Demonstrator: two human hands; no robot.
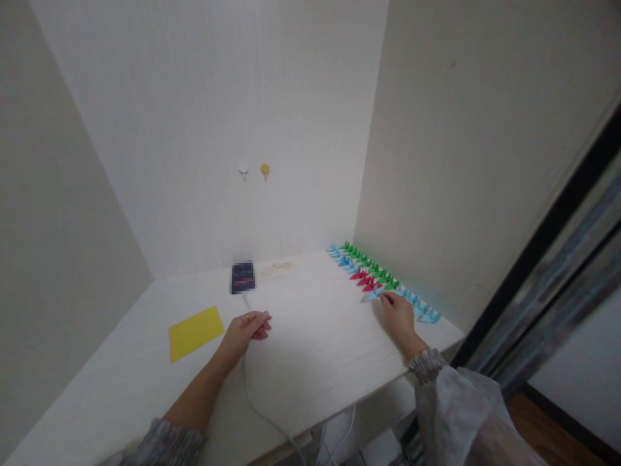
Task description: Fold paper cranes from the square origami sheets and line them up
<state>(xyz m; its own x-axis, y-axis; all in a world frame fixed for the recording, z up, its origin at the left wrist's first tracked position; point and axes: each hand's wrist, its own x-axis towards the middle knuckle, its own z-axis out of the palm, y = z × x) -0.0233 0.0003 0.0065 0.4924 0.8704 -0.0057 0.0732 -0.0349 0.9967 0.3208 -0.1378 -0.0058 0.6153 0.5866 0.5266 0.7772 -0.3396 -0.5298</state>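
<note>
My right hand (398, 316) pinches a light blue paper crane (372, 295) at the near end of a row, low over the white table. Just beyond it are red paper cranes (369, 285). Green paper cranes (373, 266) line up along the right wall, with more light blue cranes (429, 316) beside my right hand. My left hand (250, 327) is above the middle of the table, its fingers curled together and nothing visible in them. A stack or sheet of yellow paper (196, 333) lies to its left.
A dark, blurred-out device (242, 277) stands near the back wall, with a white cable (262, 414) running under my left hand and over the front edge. Thin tan rings (281, 265) lie beside it. Two hooks, white (243, 170) and yellow (265, 169), are on the back wall.
</note>
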